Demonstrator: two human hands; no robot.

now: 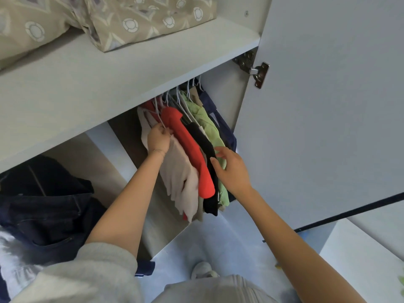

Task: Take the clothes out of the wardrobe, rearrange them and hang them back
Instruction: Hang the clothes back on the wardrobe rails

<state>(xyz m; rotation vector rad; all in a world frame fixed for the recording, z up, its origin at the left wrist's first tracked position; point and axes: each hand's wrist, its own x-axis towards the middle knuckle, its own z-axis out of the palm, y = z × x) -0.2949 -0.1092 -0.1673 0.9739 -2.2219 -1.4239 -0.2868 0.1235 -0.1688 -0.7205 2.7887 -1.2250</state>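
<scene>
Nearest us, dark jeans lie heaped at the left, well apart from the hanging row. Our right hand rests its loosely spread fingers against the black top and green shirt, gripping nothing, apparently to hold that part of the row aside. Our left hand curls its fingers round the hanger at the beige sweater's shoulder, likely to lift it free. The clothes hang bunched beneath the shelf, which carries folded bedding.

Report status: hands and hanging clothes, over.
Left hand grips beige garment at its hanger. Right hand open, resting against black garment. Red garment hangs tight against the beige one.
</scene>
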